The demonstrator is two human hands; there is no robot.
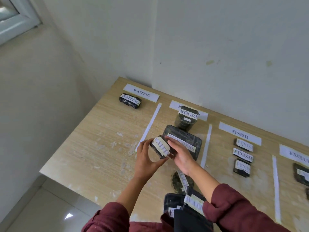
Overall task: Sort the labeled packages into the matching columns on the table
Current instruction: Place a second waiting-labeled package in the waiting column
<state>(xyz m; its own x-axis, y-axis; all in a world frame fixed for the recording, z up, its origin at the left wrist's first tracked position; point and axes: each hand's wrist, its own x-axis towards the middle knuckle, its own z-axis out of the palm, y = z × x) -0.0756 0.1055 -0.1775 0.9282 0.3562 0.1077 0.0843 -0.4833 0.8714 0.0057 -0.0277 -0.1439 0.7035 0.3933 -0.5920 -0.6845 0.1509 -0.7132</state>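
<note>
hands [164, 156] grip small dark plastic-wrapped block [160, 147], paper-labelled "waiting".

The pale wood-grain table top [93, 131] has whitish smears and white paper divider strips [148, 126]. Header signs like the white WAITING sign [141, 92] have dark blue lettering. The small dark shiny wrapped package [159, 147] has a white label with cream tape. Rolled-up maroon sleeves [234, 210].

A white-framed window [15, 19] sits high left, above pale glossy floor tiles [50, 206].
</note>
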